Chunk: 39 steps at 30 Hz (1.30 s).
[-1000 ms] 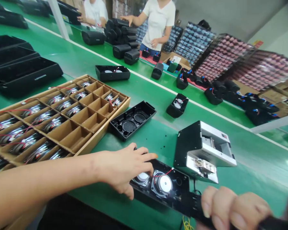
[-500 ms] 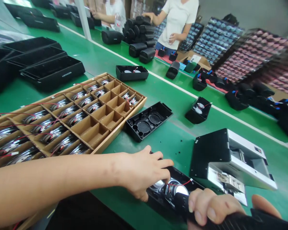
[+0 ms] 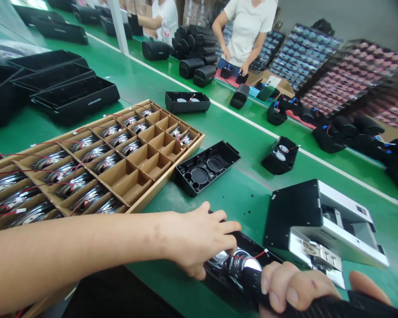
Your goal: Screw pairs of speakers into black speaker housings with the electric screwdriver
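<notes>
1. Near centre, our left hand (image 3: pixel 207 240) holds a black case (image 3: pixel 248 243), fingers curled over.
2. Our right hand (image 3: pixel 295 285) grips a dark tool (image 3: pixel 251 282), tip unclear.
3. The case looks stiff, light; we'd hold its rims, sparing the wire (image 3: pixel 257 255).

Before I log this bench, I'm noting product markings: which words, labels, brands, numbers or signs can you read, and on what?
No text reads clearly.
Pale lettering on the front open black housing at left: too blurred to read.
Small pale mark on the black-and-silver machine: too small to read.
Black housings farther back: any marks are too small to read.
Speaker housing at the left hand: no lettering can be made out.
</notes>
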Each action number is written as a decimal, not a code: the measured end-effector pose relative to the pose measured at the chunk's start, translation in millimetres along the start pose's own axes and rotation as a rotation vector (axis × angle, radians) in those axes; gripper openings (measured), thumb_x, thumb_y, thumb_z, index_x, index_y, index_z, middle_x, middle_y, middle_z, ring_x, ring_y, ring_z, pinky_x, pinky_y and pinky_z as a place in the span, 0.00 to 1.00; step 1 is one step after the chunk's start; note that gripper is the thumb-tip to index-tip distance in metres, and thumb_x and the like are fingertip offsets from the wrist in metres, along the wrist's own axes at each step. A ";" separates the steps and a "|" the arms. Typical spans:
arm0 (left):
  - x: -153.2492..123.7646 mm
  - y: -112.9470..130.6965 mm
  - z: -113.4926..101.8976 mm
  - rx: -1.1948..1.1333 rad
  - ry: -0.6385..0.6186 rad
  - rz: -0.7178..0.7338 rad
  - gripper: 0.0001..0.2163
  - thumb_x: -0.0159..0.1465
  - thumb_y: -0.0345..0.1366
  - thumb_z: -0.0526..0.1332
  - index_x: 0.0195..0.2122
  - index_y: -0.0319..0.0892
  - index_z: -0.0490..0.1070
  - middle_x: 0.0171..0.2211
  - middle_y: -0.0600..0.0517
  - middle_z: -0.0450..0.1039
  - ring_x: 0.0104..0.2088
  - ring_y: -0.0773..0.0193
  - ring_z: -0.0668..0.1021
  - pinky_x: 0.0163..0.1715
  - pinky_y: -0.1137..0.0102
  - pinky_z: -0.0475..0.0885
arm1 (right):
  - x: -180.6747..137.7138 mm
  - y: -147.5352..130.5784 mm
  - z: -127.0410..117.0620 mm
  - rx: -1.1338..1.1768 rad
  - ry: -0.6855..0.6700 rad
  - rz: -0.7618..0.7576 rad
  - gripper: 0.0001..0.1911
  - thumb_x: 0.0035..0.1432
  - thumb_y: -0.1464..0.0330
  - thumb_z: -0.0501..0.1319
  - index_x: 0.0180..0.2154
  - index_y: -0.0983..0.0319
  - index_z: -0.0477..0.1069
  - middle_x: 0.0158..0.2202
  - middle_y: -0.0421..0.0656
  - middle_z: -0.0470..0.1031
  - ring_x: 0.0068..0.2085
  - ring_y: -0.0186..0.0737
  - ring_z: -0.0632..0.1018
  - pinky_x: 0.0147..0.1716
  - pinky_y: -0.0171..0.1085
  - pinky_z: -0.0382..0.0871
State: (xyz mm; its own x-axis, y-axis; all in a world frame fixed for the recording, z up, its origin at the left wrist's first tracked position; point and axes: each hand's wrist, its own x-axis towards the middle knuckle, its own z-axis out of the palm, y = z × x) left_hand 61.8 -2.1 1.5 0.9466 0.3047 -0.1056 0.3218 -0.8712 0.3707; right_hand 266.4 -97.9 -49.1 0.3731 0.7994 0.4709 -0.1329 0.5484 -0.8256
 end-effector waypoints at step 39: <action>-2.3 2.4 -1.2 -0.033 -0.012 -0.016 0.30 0.53 0.45 0.78 0.55 0.43 0.74 0.66 0.42 0.68 0.55 0.42 0.74 0.52 0.43 0.74 | 31.0 -11.2 -1.1 0.152 -0.718 0.323 0.37 0.73 0.46 0.41 0.35 0.55 0.84 0.22 0.45 0.80 0.22 0.47 0.79 0.24 0.46 0.79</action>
State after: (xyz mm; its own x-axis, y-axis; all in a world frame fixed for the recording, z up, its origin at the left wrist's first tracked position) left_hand 60.4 -4.4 3.7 0.9417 0.3134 -0.1224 0.3358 -0.8533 0.3990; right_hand 280.5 -79.5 -25.6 -0.3803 0.8585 0.3439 -0.2760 0.2495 -0.9282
